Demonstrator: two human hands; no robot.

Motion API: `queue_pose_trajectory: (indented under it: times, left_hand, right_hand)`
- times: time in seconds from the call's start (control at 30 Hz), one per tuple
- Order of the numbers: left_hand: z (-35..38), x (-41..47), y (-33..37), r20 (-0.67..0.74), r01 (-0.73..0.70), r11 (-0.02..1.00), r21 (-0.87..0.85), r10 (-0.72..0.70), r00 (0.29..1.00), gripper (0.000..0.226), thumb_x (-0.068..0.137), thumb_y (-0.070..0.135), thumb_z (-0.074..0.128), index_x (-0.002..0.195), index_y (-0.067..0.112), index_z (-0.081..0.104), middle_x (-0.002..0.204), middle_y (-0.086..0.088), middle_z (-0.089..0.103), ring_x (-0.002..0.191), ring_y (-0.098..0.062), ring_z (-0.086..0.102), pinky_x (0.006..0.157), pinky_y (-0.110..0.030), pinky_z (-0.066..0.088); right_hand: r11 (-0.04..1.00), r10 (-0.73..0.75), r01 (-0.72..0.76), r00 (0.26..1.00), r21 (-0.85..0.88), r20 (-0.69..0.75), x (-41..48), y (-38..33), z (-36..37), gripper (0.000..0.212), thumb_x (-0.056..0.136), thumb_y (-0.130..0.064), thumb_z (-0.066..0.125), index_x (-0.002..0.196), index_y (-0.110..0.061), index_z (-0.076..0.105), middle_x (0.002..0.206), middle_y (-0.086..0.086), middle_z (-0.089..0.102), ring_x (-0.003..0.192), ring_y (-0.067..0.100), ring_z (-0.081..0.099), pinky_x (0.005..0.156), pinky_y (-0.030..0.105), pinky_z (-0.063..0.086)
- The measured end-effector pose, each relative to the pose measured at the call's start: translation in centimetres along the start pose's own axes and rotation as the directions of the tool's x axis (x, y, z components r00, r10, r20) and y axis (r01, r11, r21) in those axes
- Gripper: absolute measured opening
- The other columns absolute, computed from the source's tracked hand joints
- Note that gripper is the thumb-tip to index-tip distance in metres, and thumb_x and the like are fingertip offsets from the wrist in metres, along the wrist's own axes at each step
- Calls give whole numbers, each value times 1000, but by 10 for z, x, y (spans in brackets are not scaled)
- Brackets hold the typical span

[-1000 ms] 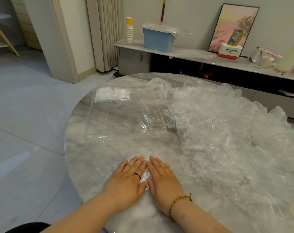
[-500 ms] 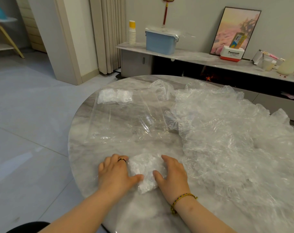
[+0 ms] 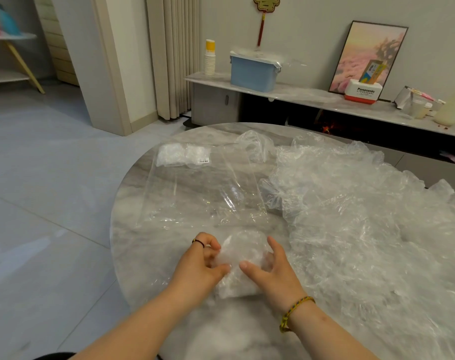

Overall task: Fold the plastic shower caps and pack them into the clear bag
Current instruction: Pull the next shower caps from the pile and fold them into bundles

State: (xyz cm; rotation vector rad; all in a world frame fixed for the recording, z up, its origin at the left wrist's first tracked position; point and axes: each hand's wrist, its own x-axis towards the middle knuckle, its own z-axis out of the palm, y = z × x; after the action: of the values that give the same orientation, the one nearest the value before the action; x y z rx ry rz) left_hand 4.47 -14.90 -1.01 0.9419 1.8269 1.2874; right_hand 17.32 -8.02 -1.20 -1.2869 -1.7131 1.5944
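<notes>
Head view shows both forearms reaching in from the near edge of the round marble table (image 3: 122, 255), wrists close together. The left hand (image 3: 200, 263), a dark ring (image 3: 198, 242) on one finger, has its fingers curled and its thumb stretched to the right, pinching the left edge of a folded shower cap (image 3: 243, 255). The right hand (image 3: 273, 271), a braided bracelet (image 3: 294, 311) at its wrist, curls its fingers round the cap's right side, with the thumb laid across the top. The cap is a small, white, crumpled bundle between the two hands, at the table's near side. Just beyond it the clear bag (image 3: 195, 193) lies flat. At the bag's far end are what look like a few folded caps (image 3: 174, 155) beside a barcode label (image 3: 203, 160), though glare makes the count uncertain. To the right, a big heap of loose shower caps (image 3: 351, 216) covers the table.
</notes>
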Motion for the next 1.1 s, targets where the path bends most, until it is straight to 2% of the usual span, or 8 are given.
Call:
queue_pose_trajectory:
  times: [0.07,0.17,0.27,0.4,0.63,0.83,0.93,1.1]
  left_hand:
    - [-4,1,5,14,5,994,-110,-3,1000,38,77,-7,66,82,20,40,84,-8,63,71,-17,60,65,-22,49]
    - [-7,0,8,37,6,990,-143,-1,999,38,77,-8,66,83,19,40,87,-8,63,70,-14,61,60,-16,50]
    - [-12,1,12,2,-4,987,-158,5,1000,35,80,0,66,86,25,43,85,-1,58,69,-8,57,58,-9,45]
    - [-40,16,5,-185,-183,977,110,201,962,18,92,19,53,101,35,55,97,9,61,90,-3,55,88,-20,38]
    - [-68,57,-13,-230,-55,713,699,297,927,36,97,42,39,104,22,68,144,9,37,134,-12,26,103,-18,5]
    - [-63,62,-10,-231,-13,701,713,252,940,17,99,32,34,94,27,49,94,8,66,99,-9,58,102,-20,0]
    - [-64,61,-14,-153,-2,512,859,261,953,23,99,35,32,100,30,54,86,12,61,103,-6,53,103,-23,-3]
    - [-63,56,-19,-32,-98,418,903,293,956,12,78,35,69,90,35,69,90,10,55,103,-14,54,95,-27,11]
  right_hand:
    - [983,80,-92,994,157,81,4,-1,-2,82,74,-18,77,141,-15,30,122,8,54,110,19,57,95,27,44]
    - [955,73,-120,981,271,181,7,-2,2,28,76,-8,71,102,-3,62,89,8,68,75,15,66,67,21,53]
    - [944,119,-144,988,296,102,9,-7,11,7,79,1,66,84,-3,62,67,9,63,49,14,58,41,21,46]
    - [952,126,-132,991,275,43,15,-14,16,16,87,2,56,73,-5,58,50,5,58,32,14,47,32,19,40]
    - [958,111,-112,994,265,18,26,-15,15,17,86,4,56,75,-8,59,63,3,63,50,14,59,42,25,48]
    - [973,100,-90,994,214,-34,36,-11,7,14,86,5,54,94,-5,59,83,7,64,77,21,61,71,28,49]
    - [955,89,-69,995,289,-54,36,-18,3,16,85,7,53,88,-7,60,80,7,63,74,20,60,70,27,49]
    - [961,-218,233,970,150,-111,32,-29,-3,30,83,6,59,79,-24,60,84,-4,62,81,13,58,67,9,47]
